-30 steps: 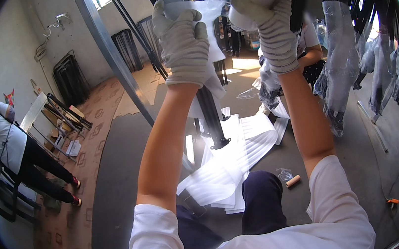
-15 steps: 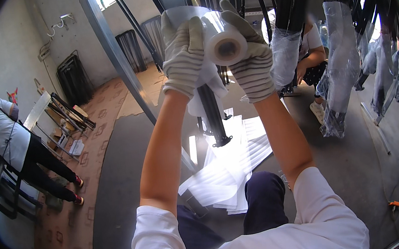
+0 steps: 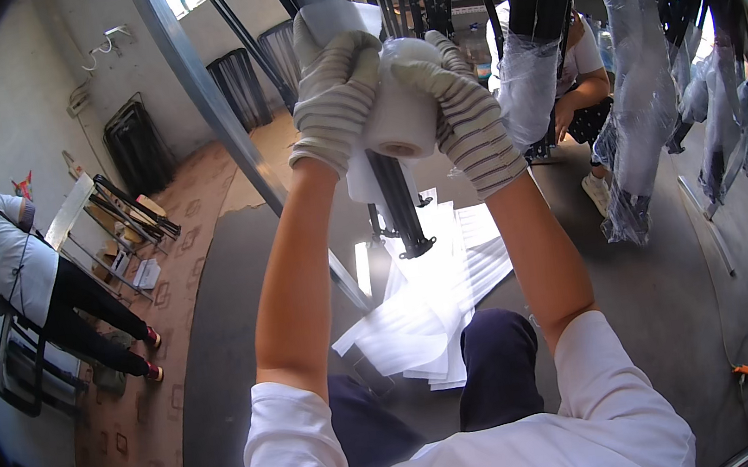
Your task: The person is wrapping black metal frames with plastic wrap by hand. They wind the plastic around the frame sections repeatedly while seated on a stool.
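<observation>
Both my hands wear striped knit gloves and are raised in front of me. My right hand [image 3: 471,114] is closed on a roll of clear stretch film [image 3: 400,123], its cardboard core end tilted down toward me. Just left of the roll, my left hand [image 3: 331,99] is wrapped round a white foam sheet [image 3: 343,19], which surrounds hanging black metal bars [image 3: 405,216]. The bars' lower ends poke out below the foam. My left fingertips are partly hidden by the sheet.
White foam sheets [image 3: 430,311] lie on the floor below. Film-wrapped bundles [image 3: 642,98] of black bars hang to the right. A grey metal post [image 3: 212,95] stands to the left. One person [image 3: 566,88] crouches behind the bundles; another [image 3: 21,249] stands at far left.
My right hand has swung the film roll lower, and its core end now points downward rather than at me. My left hand stays on the foam, slightly lower.
</observation>
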`<action>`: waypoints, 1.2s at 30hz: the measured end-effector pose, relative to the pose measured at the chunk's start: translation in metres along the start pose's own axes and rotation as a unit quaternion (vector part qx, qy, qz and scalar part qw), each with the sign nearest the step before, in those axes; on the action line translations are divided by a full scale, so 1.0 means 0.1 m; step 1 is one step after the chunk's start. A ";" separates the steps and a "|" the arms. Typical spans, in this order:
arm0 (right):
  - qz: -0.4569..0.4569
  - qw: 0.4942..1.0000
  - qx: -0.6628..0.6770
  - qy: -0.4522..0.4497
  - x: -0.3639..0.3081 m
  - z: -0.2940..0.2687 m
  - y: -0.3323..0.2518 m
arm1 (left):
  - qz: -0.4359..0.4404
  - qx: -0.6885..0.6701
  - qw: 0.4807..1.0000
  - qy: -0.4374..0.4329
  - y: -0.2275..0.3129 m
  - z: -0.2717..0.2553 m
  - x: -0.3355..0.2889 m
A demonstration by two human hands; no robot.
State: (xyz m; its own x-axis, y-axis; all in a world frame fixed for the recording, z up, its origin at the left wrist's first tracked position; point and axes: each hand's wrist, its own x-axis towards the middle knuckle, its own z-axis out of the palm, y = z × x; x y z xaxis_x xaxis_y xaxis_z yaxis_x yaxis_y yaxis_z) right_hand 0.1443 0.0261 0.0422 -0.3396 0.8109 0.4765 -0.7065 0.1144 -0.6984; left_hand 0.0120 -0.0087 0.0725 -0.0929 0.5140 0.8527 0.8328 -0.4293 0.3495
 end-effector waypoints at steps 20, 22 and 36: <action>-0.326 0.902 -0.113 -0.261 0.70 -0.04 -0.17 | -0.024 -0.161 0.983 0.087 0.06 0.06 0.03; -0.333 0.900 -0.182 -0.215 0.68 -0.04 -0.10 | -0.089 -0.333 0.936 0.074 0.27 -0.01 -0.04; -0.034 0.998 -0.010 -0.046 0.77 -0.20 0.14 | -0.033 -0.236 0.939 0.247 0.25 0.15 0.01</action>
State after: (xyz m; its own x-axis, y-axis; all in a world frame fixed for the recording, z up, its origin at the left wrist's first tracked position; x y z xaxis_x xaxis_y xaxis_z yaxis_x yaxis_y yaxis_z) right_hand 0.1211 0.1013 0.0585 -0.3472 0.7455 0.5689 -0.7178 0.1791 -0.6728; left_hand 0.0406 -0.0079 0.0767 -0.4742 0.1947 0.8586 0.4919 -0.7503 0.4418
